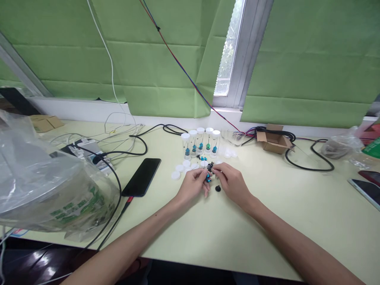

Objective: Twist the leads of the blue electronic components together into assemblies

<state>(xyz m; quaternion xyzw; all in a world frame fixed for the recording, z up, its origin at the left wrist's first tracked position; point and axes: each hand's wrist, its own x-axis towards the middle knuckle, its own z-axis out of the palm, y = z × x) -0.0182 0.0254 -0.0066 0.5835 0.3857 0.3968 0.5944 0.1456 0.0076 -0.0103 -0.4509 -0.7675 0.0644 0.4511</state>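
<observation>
My left hand (194, 184) is closed around a small shiny blue part (208, 178), with a thin light pin standing up from the fingers. My right hand (230, 178) is in a pinch close beside it, its fingertips at a cluster of small black parts (210, 166); what it grips is too small to make out. Just below the hands, a black knob-like piece (218, 189) rests on the table. Behind them stand several clear tubes (215, 144) with white lids and blue or green parts inside. Loose white caps (175, 174) lie left of my hands, and more blue pieces (203, 158) lie in front of the tubes.
A black phone (141, 177) with a cable lies on the left, beside a large plastic bag (59, 186). Black and white cables (139, 144) run along the back. An open cardboard box (273, 140) stands back right; another phone (366, 192) lies at the right edge.
</observation>
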